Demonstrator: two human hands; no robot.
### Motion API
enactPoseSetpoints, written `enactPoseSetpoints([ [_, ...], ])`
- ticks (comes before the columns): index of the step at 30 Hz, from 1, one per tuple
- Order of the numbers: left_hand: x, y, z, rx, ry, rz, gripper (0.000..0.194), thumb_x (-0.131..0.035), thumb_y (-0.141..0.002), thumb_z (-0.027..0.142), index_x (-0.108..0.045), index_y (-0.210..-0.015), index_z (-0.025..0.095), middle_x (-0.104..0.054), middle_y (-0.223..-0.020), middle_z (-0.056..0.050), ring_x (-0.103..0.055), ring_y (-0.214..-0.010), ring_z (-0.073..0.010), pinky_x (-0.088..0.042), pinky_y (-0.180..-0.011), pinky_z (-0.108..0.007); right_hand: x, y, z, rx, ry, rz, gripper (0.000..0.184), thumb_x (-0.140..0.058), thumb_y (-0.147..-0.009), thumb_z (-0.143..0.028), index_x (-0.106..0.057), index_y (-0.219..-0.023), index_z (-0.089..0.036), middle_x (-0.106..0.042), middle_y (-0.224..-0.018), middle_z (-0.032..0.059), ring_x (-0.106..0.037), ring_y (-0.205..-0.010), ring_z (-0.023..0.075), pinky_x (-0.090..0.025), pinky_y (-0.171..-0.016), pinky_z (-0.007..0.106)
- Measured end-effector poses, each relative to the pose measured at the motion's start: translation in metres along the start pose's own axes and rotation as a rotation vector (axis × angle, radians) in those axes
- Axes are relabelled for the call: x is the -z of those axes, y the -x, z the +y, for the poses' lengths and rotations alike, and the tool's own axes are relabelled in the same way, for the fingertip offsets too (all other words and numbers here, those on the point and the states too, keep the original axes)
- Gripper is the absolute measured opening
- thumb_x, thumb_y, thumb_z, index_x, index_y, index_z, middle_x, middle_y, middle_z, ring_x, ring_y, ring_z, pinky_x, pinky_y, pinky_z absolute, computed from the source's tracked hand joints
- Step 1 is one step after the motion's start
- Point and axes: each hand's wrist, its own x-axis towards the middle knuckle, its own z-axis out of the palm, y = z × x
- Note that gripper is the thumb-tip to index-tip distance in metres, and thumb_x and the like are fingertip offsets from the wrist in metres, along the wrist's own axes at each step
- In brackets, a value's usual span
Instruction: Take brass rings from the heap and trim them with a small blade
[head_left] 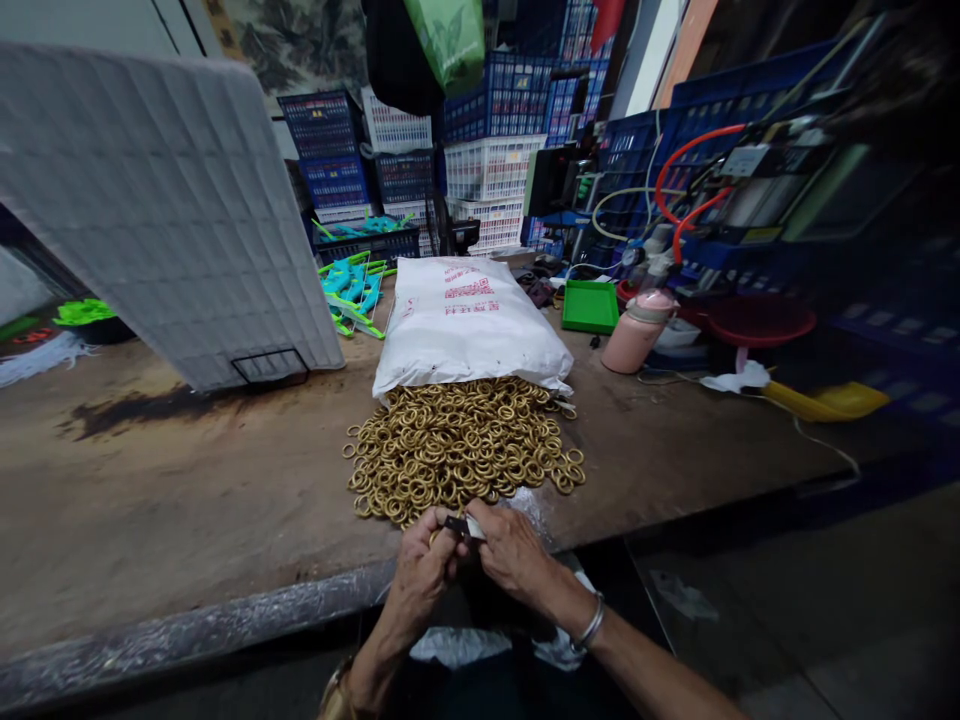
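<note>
A heap of brass-coloured rings [461,447] spills from the open mouth of a white sack [469,320] with red print, lying on a worn brown table [187,500]. At the table's near edge, just below the heap, my left hand [424,575] and my right hand [510,553] are pinched together on a small dark and pale piece [463,525]. A ring seems to show under my left fingers. My right wrist wears a metal bangle [591,627].
A grey gridded panel [161,200] leans at the left. A pink bottle [637,330], green tray [590,305], red bowl [757,320] and yellow scoop [825,400] sit right. Blue and white crates [491,140] are stacked behind. Plastic film [225,620] wraps the table's edge.
</note>
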Motion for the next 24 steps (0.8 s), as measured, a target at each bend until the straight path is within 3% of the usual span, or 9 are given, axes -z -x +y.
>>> enactPoseSetpoints([
  [11,0.003,0.001,-0.006,0.031,0.016,0.019,0.021,-0.056,-0.068,0.037,-0.050,-0.070,0.017,-0.047,-0.051,0.006,-0.032,-0.038,-0.0041,-0.022,-0.039,-0.017,0.006,0.003,-0.009,-0.032,0.032,-0.031,0.023,-0.038,-0.072,-0.009,-0.049,-0.089,-0.018,-0.063,-0.078,0.0047,-0.056,-0.070,0.0161,-0.026,-0.058,0.026],
  [18,0.006,0.004,-0.003,-0.017,-0.056,0.004,0.021,-0.053,-0.071,0.035,-0.048,-0.061,0.017,-0.041,-0.044,0.007,-0.029,-0.037,-0.0046,-0.021,-0.039,-0.017,0.000,0.001,-0.012,-0.093,0.104,-0.010,0.026,-0.041,-0.069,-0.007,-0.047,-0.092,-0.017,-0.061,-0.080,0.0065,-0.055,-0.073,0.0183,-0.026,-0.060,0.027],
  [24,0.008,0.014,-0.005,0.022,-0.026,-0.043,0.031,-0.055,-0.072,0.047,-0.050,-0.074,0.017,-0.048,-0.052,0.006,-0.030,-0.037,-0.0040,-0.017,-0.036,-0.017,0.006,-0.007,0.007,-0.238,0.105,0.037,0.022,-0.039,-0.070,-0.004,-0.048,-0.086,-0.016,-0.059,-0.071,0.0052,-0.052,-0.062,0.0154,-0.023,-0.055,0.026],
])
